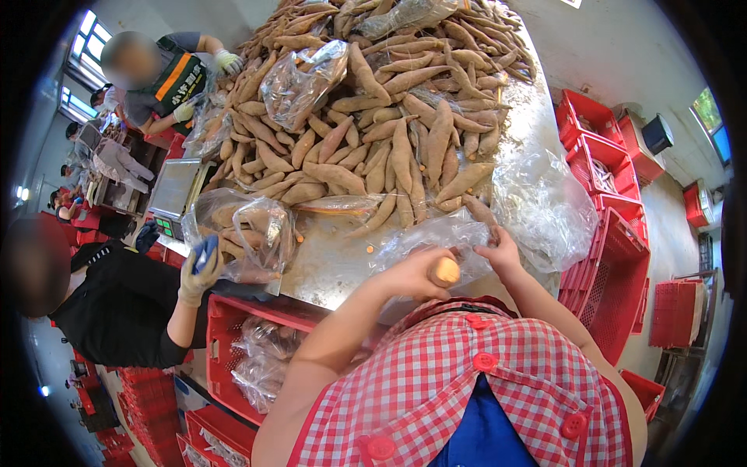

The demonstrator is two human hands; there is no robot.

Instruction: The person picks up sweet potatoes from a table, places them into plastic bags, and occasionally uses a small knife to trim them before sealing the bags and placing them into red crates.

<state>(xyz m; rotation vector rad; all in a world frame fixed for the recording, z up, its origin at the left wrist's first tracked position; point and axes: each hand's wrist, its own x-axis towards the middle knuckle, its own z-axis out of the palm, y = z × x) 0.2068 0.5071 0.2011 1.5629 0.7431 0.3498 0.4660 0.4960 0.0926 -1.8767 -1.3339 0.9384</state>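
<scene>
My left hand (411, 274) is closed around a sweet potato whose cut orange end (446, 272) faces up towards me. At its right, my right hand (501, 251) grips a sweet potato (480, 211) by its lower end. A clear plastic bag (429, 236) lies behind and between the two hands, at the near edge of the metal table (327, 274). Beyond it rises a large heap of sweet potatoes (350, 157). Whether either hand also pinches the bag cannot be told.
Filled clear bags (242, 230) and a scale (175, 187) stand at left; crumpled plastic bags (543, 210) lie at right. A red crate (219, 356) with bagged produce is below the table edge. Red crates (613, 280) are stacked at right. Co-workers (128, 303) stand at left, wearing gloves.
</scene>
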